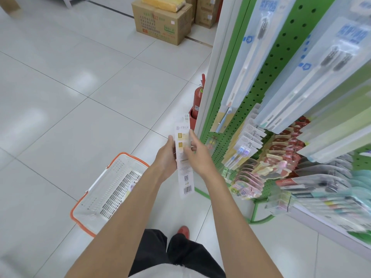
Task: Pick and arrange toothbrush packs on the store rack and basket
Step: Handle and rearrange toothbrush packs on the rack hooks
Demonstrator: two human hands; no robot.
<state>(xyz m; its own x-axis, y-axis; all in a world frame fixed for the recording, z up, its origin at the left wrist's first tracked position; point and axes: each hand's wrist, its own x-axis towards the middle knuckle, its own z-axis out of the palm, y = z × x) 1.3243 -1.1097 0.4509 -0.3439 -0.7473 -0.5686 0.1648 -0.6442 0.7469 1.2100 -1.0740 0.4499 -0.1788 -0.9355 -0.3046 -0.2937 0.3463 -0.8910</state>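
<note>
You hold a long toothbrush pack upright, barcode side facing you. Your left hand grips its left edge and your right hand pinches the right edge. The orange-rimmed basket sits on the floor at 8 o'clock of your hands. The green pegboard rack, hung with packs, stands at 3 o'clock.

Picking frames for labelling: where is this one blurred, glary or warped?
Head view: the rack is motion-blurred toward the right, its hanging packs smeared; the held pack is sharper, its barcode visible; soft glare patches lie on the floor; wide-angle distortion bends tile lines and leans the rack.
</note>
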